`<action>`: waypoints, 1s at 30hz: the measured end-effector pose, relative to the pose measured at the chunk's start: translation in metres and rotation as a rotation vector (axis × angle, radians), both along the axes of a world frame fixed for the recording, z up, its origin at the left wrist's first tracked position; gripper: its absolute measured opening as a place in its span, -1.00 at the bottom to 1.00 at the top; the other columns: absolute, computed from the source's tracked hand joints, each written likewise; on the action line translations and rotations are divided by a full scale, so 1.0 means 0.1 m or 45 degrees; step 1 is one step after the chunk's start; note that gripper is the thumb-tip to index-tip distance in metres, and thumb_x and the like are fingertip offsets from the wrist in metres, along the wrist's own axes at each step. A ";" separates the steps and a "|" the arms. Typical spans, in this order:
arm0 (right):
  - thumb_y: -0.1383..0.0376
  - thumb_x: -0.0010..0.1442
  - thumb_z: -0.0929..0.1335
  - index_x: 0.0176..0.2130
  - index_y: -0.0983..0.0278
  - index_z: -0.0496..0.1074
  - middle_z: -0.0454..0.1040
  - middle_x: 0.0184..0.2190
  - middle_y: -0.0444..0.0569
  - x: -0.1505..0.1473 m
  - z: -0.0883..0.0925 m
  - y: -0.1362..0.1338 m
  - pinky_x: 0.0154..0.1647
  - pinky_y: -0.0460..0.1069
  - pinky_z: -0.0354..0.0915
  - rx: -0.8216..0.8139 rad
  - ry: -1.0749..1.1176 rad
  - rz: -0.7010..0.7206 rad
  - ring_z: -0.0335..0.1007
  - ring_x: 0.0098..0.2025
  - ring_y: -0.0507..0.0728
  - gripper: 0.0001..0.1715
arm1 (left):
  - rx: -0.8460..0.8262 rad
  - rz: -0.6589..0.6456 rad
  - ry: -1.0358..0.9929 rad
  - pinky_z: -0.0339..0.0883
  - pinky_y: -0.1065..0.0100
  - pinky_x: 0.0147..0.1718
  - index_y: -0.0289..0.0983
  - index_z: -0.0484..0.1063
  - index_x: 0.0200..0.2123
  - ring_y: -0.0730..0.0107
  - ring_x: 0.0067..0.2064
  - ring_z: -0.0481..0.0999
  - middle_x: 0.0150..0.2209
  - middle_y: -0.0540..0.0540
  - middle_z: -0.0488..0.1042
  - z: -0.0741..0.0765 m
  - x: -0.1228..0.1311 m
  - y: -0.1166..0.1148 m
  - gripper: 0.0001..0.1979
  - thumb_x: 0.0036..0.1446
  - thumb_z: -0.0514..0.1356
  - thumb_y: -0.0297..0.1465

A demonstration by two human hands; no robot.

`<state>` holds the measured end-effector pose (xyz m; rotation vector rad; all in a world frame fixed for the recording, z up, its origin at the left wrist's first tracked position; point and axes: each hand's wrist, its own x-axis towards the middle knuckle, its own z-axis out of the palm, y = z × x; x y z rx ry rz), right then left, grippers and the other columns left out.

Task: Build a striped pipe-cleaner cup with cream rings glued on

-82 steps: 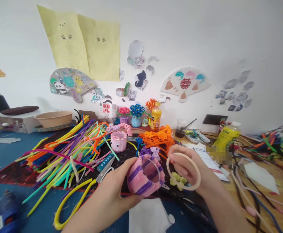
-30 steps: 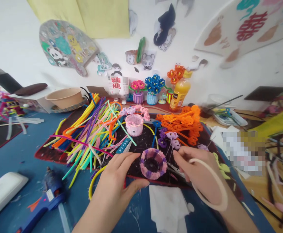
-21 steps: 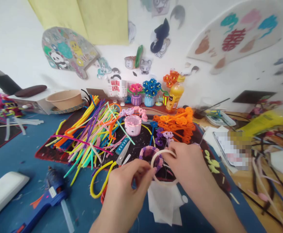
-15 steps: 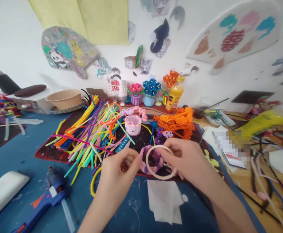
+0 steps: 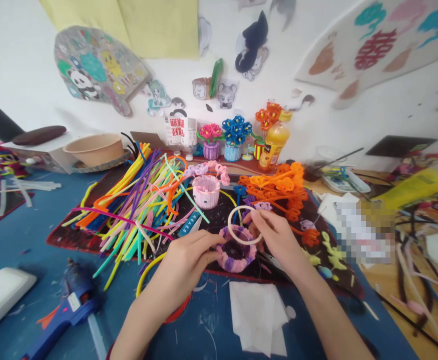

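My left hand (image 5: 193, 263) pinches the left edge of a fuzzy pink-and-purple pipe-cleaner ring (image 5: 237, 265), held just above the dark mat. A plain cream-coloured hoop (image 5: 244, 242) is gripped on its right side by the fingers of my right hand (image 5: 278, 236). The hoop is tilted and overlaps the far right part of the fuzzy ring in view; whether the two touch I cannot tell. Behind them stands a pink pipe-cleaner basket (image 5: 206, 194) with an arched handle of pink and lilac loops.
Loose coloured pipe cleaners (image 5: 136, 200) spread to the left, orange pipe-cleaner pieces (image 5: 279, 187) to the right. A blue glue gun (image 5: 74, 305) lies at front left, white paper sheets (image 5: 258, 315) at the front. An orange drink bottle (image 5: 275, 142) and pipe-cleaner flower pots (image 5: 232, 151) stand behind.
My right hand has moved the cream hoop up and away, above the fuzzy ring's far edge. The fuzzy ring shows more fully now, still in my left hand. The view has shifted slightly.
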<state>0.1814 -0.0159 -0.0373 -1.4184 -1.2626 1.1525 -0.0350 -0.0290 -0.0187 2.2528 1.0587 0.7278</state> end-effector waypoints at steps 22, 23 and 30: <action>0.38 0.04 0.45 0.28 0.03 0.10 0.35 0.18 -0.01 -0.12 0.03 -0.25 0.22 0.19 0.23 0.598 -0.514 0.501 0.29 0.20 0.24 -0.09 | -0.135 0.385 -0.233 0.41 0.45 -0.33 -0.21 0.45 -0.11 0.46 -0.36 0.52 -0.32 0.00 0.55 -0.01 0.04 -0.33 -0.84 0.25 0.14 -0.42; 0.39 0.04 0.44 0.28 0.02 0.10 0.37 0.16 -0.02 -0.12 0.04 -0.26 0.21 0.18 0.24 0.665 -0.528 0.464 0.31 0.19 0.24 -0.09 | -0.146 0.424 -0.296 0.42 0.45 -0.34 -0.21 0.44 -0.08 0.46 -0.35 0.53 -0.31 0.00 0.56 0.00 0.04 -0.36 -0.82 0.25 0.15 -0.42; 0.29 0.03 0.49 0.27 0.02 0.10 0.42 0.12 -0.01 -0.18 0.05 -0.30 0.14 0.12 0.33 0.794 -0.479 0.306 0.42 0.09 0.24 -0.08 | -0.100 0.574 -0.481 0.45 0.52 -0.36 -0.22 0.42 -0.14 0.50 -0.37 0.57 -0.35 0.03 0.60 0.13 0.05 -0.48 -0.83 0.17 0.21 -0.45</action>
